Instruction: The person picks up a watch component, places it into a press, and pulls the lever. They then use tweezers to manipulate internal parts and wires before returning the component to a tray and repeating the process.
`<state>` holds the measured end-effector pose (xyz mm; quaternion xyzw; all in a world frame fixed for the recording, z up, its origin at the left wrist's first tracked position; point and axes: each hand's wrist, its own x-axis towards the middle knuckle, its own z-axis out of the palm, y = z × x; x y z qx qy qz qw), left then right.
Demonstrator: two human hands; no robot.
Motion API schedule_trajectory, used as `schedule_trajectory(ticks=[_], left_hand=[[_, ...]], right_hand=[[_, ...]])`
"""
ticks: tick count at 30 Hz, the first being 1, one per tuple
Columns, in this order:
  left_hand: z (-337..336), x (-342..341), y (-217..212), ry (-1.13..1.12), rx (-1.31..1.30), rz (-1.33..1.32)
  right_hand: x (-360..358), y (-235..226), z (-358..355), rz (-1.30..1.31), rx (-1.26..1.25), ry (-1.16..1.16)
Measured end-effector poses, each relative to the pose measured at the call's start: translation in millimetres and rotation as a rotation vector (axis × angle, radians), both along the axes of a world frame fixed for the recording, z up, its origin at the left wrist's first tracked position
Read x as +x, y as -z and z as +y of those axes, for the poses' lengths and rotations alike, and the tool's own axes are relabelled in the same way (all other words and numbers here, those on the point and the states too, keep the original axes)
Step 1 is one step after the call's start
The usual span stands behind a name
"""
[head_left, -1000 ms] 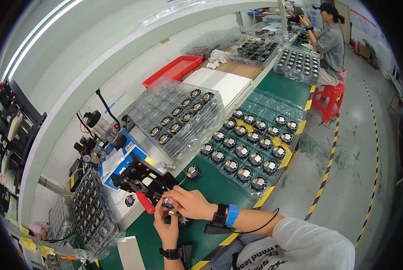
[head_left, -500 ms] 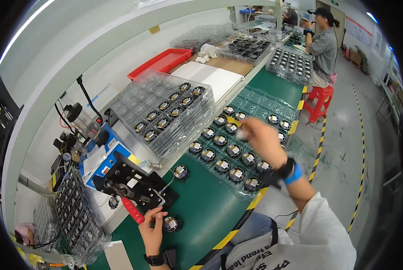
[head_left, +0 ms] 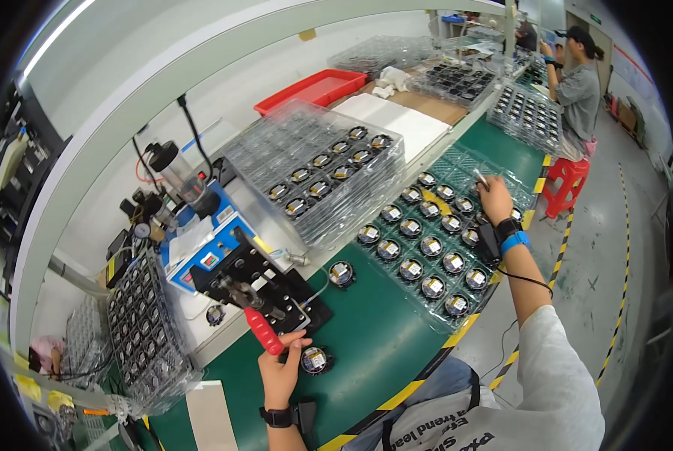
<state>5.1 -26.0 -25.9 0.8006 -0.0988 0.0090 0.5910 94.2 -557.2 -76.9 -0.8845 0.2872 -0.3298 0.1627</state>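
Note:
My left hand (head_left: pixel 280 373) is beside the red handle (head_left: pixel 264 331) of a black bench press (head_left: pixel 239 282). Its thumb and index finger are apart, and the handle's tip partly covers the hand. Close to these fingers, a round black part with a pale label (head_left: pixel 315 360) lies on the green mat. Over the far right of a clear plastic tray (head_left: pixel 436 319), my right hand (head_left: pixel 496 200) pinches a small, pale, thin piece (head_left: pixel 481 179), too small to name. Rows of similar round parts (head_left: pixel 431 246) sit in the tray, and a yellow strip (head_left: pixel 436 200) lies among them.
Stacked clear trays (head_left: pixel 314 177) stand behind the mat, near a red bin (head_left: pixel 314 90). A blue box (head_left: pixel 209 255) is behind the press. Another round part (head_left: pixel 342 273) lies on the mat. A co-worker (head_left: pixel 577 86) is by a red stool (head_left: pixel 565 184) at the far right.
My right hand has moved away from the yellow strip, toward the tray's far right, still pinching the small piece. My left hand stays by the red handle. The whole view has shifted.

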Motion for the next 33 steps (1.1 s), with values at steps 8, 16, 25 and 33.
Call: schedule_trajectory(ticks=[8, 16, 25, 33], left_hand=[[5.8, 8.8, 13.6, 0.024, -0.018, -0.091], [22.1, 3.1, 11.7, 0.081, -0.066, -0.076], [20.6, -4.4, 15.3, 0.124, -0.036, -0.129], [36.7, 8.5, 21.7, 0.204, -0.252, 0.053]], right_hand=[[-4.3, -88.6, 104.2, -0.248, 0.154, -0.536], [-54.8, -120.3, 320.2, -0.339, -0.455, -1.79], [-48.1, -45.1, 322.5, -0.242, -0.142, -1.971], [-44.9, -44.1, 320.4, 0.058, 0.15, -1.821]])
